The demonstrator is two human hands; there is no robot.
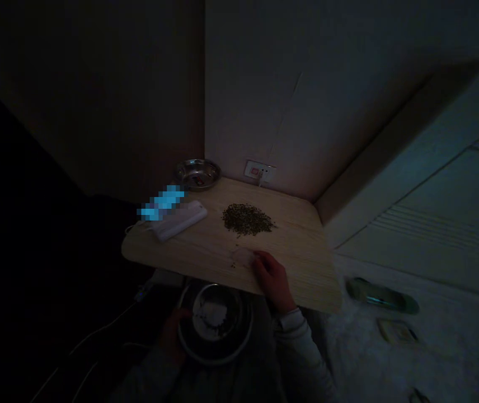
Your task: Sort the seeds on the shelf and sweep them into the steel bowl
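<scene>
A pile of small dark green beans or seeds (248,219) lies on the pale wooden table (302,252). Just in front of it, my right hand (272,275) rests low over the tabletop, fingers drawn together. A faint, clear, thin piece (243,255) shows at its fingertips, too dim to name. A few loose beans (233,265) lie beside that piece. Below the table edge, my left hand (176,330) grips the left rim of a round metal bowl (239,347) at my lap. Inside the bowl is a lighter round area with dark specks; the dark hides details.
At the back left stands a second shiny metal bowl (197,174). A white box-shaped device (181,220) and a glowing blurred screen (161,202) sit at the table's left. A wall socket (259,170) holds a plug. On the floor at right lies a green cylindrical object (382,295).
</scene>
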